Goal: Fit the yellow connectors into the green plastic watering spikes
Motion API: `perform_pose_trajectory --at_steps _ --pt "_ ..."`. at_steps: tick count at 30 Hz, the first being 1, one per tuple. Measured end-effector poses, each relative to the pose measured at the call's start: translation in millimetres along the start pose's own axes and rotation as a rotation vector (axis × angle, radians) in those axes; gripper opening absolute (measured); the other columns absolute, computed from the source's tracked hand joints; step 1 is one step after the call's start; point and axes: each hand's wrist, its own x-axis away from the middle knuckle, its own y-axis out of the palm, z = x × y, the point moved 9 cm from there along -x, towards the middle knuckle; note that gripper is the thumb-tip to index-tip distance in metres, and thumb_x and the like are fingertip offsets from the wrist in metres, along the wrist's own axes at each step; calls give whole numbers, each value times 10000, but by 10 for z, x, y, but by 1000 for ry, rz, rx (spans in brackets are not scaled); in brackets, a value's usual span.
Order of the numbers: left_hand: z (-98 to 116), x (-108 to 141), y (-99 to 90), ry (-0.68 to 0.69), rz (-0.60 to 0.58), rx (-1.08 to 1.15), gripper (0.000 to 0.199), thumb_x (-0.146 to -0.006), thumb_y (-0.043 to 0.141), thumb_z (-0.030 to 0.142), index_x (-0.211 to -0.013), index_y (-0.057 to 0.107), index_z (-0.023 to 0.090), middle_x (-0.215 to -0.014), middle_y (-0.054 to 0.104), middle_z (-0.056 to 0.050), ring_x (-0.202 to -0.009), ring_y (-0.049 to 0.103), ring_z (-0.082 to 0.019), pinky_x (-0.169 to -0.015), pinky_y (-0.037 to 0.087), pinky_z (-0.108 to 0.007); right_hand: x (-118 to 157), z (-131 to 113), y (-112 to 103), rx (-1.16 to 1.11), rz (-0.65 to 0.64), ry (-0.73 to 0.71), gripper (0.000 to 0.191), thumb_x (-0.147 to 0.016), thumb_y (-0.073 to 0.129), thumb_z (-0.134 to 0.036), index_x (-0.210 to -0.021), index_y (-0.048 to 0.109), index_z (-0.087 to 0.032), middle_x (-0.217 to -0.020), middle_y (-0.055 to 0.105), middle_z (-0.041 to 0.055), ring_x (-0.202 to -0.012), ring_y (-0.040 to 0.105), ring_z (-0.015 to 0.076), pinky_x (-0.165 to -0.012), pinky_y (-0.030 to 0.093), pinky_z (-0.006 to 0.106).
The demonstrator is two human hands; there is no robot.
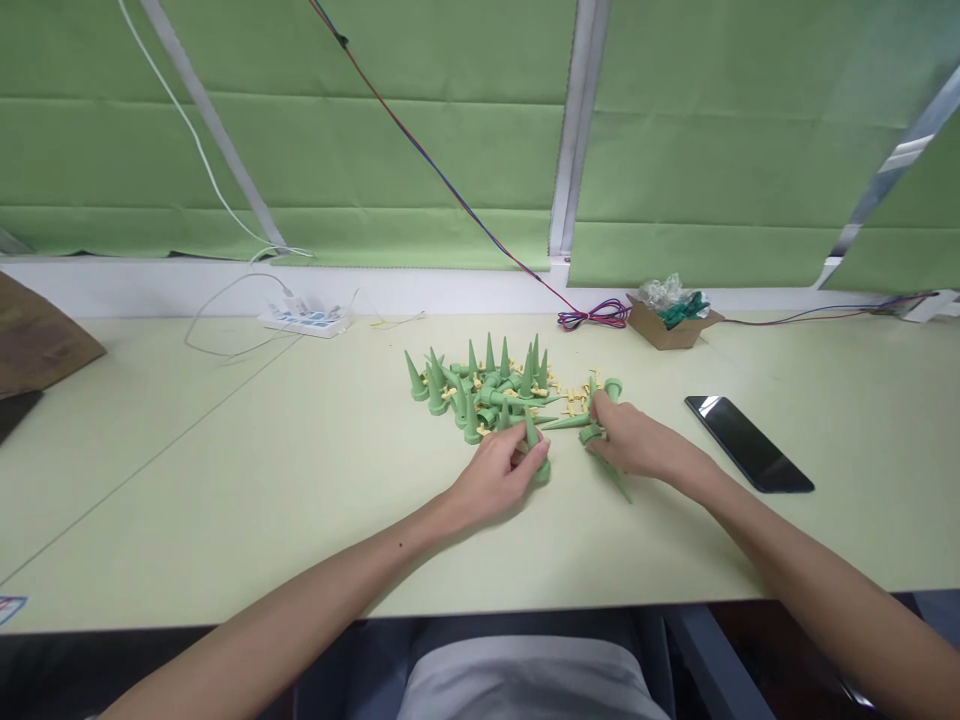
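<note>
In the head view, a pale table [225, 520] stretches below green blinds [450, 150], a phone [750, 445] lying at right. Green spikes [495, 396] and yellow pieces [574, 408] lie heaped mid-frame. The left hand [496, 475] closes thumb and fingers around one spike [532, 430]; the right hand [630, 438], fingers slightly parted, touches spikes right of centre, its grip unclear.

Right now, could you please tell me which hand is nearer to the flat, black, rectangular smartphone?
The right hand: it is left of the smartphone, touching green plastic cones. The left hand is farther left, its fingers around another green cone.
</note>
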Motion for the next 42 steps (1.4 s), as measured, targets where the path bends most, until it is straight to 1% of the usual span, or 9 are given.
perform_pose_trajectory --at_steps 5,10,14,18,24,28,30,35,42 --pt "-4 6 27 -7 -26 6 366 -1002 427 469 -769 479 191 -523 456 44 -484 417 -114 -519 293 -277 -44 -108 60 -98 -3 -38 157 -869 507 -155 -996 433 -211 -722 601 52 -603 579 224 -516 330 280" --pt "25 14 29 4 -31 40 328 -998 436 457 -809 482 194 -529 445 52 -479 410 -106 -498 295 -260 -70 -233 129 -168 18 -180 203 -841 573 -208 -976 423 -230 -753 605 26 -669 569 218 -533 319 263" --pt "40 18 22 20 -19 58 315 -988 455 452 -807 465 194 -542 427 57 -472 377 -93 -472 275 -243 -69 -360 158 -171 39 -261 210 -827 554 -153 -1001 462 -227 -755 616 19 -687 565 209 -541 307 255" --pt "35 25 49 28 -41 77 305 -980 468 444 -809 465 191 -569 429 53 -476 370 -86 -456 263 -228 -151 -422 76 -162 78 -325 147 -860 526 -147 -989 512 -217 -764 653 30 -734 593 208 -592 345 258" --pt "39 37 79 17 -83 74 252 -965 507 404 -868 549 175 -638 509 22 -523 465 -96 -493 345 -215 -655 -117 -154 -15 201 -190 166 -897 513 -152 -1021 619 -185 -888 710 91 -850 642 235 -700 404 290" --pt "56 37 70 13 -78 87 240 -951 526 390 -872 576 169 -629 524 18 -524 472 -101 -493 351 -219 -994 26 -160 -30 193 -113 264 -877 547 -108 -1117 656 -127 -1047 720 141 -1016 645 258 -825 444 311" --pt "55 34 61 8 -69 107 252 -950 525 398 -870 579 166 -630 520 16 -524 456 -102 -486 340 -222 -1099 46 -135 -51 173 -96 253 -875 582 -138 -1110 672 -112 -1068 722 148 -992 658 248 -831 462 308" --pt "36 24 58 -8 -67 149 323 -976 473 442 -867 584 160 -600 497 21 -513 425 -104 -485 325 -232 -1193 67 -70 -124 91 -72 232 -842 667 -211 -1068 695 -167 -1010 751 87 -827 687 188 -732 498 262" --pt "45 22 63 4 -75 123 319 -988 453 422 -846 579 165 -571 478 34 -513 422 -108 -516 333 -240 -1214 155 -25 -173 58 -41 152 -824 714 -231 -949 677 -154 -976 738 86 -792 677 167 -665 486 241"
